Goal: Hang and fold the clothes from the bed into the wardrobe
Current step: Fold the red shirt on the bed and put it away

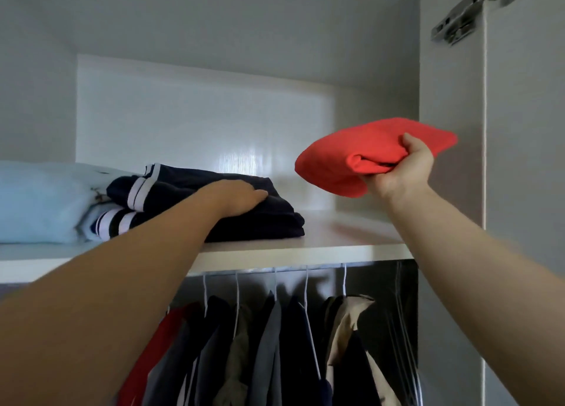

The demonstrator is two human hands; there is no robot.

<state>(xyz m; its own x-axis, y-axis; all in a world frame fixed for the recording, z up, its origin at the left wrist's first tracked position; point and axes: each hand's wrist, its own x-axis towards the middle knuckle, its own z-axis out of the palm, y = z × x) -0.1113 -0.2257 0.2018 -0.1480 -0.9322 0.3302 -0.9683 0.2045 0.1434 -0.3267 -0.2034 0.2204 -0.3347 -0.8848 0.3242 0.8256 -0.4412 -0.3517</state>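
Right grip (400, 173), centre right of frame, was curled round the edge of a folded red garment (351, 155), held above the wardrobe shelf (336, 237). Left grip (237, 196) lay flat, fingers straight, on a folded navy garment (183, 182) on the shelf at centre, touching a light blue garment (39, 197) at left.

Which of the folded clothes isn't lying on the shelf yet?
The folded red cloth garment, held up in the right hand; the navy white-striped one and the pale blue one lie on the white shelf.

White shelf (305, 248) holds navy garment (189, 188), blue garment (39, 200).
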